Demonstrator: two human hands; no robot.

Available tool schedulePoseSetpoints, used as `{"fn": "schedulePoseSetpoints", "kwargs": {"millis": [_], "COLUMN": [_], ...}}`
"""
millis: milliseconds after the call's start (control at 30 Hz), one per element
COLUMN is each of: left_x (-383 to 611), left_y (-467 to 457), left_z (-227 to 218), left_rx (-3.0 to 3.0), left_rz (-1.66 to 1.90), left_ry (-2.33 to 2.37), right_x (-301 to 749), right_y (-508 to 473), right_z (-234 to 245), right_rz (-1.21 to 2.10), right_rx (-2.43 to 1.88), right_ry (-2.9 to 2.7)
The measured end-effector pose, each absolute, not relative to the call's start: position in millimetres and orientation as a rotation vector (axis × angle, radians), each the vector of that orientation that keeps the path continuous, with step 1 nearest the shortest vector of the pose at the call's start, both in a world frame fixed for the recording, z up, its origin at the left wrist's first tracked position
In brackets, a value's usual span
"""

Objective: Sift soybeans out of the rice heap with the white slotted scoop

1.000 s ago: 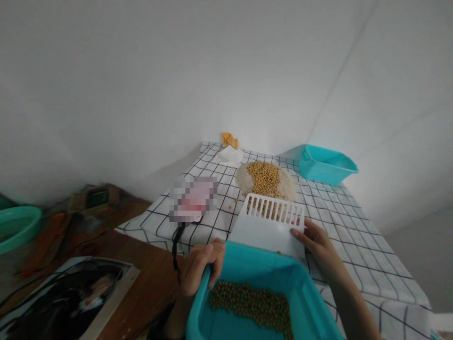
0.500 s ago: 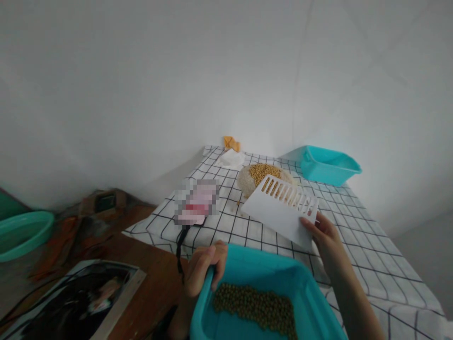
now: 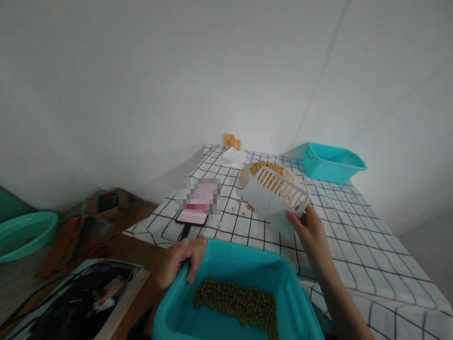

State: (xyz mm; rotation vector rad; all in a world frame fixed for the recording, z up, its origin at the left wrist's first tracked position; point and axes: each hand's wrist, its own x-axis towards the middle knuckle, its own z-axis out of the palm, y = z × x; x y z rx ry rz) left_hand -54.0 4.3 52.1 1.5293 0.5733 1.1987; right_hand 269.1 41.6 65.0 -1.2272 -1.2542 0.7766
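Note:
My left hand (image 3: 184, 262) grips the far left corner of a turquoise plastic basin (image 3: 244, 250), its fingers hooked over the rim. Soybean-like seeds (image 3: 237, 302), dull brown in this light, lie on the basin's floor. In my right hand (image 3: 308, 225) is a white slotted plastic piece (image 3: 267, 203), pinched at its right end and tilted above the table. Behind it, partly covered, sits a heap of yellow beans (image 3: 265, 166) on pale, rice-like grains (image 3: 246, 175). A few loose beans (image 3: 250, 207) lie on the cloth left of the slotted piece.
A checked cloth (image 3: 354, 245) covers the table. An aqua bin (image 3: 332, 165) stands at the back right. A pink phone (image 3: 198, 200), a white crumpled sheet (image 3: 231, 157) and an orange cloth (image 3: 232, 141) lie leftward. A green tub (image 3: 28, 236) is on the floor.
The basin and my left hand have shifted left in view. My right hand has moved slightly left and up with the slotted piece, which is tilted more, uncovering loose beans.

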Motion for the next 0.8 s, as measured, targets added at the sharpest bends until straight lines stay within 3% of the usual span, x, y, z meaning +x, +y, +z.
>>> {"fn": "schedulePoseSetpoints", "kwargs": {"millis": [800], "left_x": [-69], "left_y": [12], "left_z": [47], "left_rx": [1.624], "left_rz": [1.155], "left_ry": [0.582], "right_x": [265], "right_y": [29], "right_z": [62], "right_rz": [0.704], "right_rx": [-1.275], "right_ry": [-1.229]}}
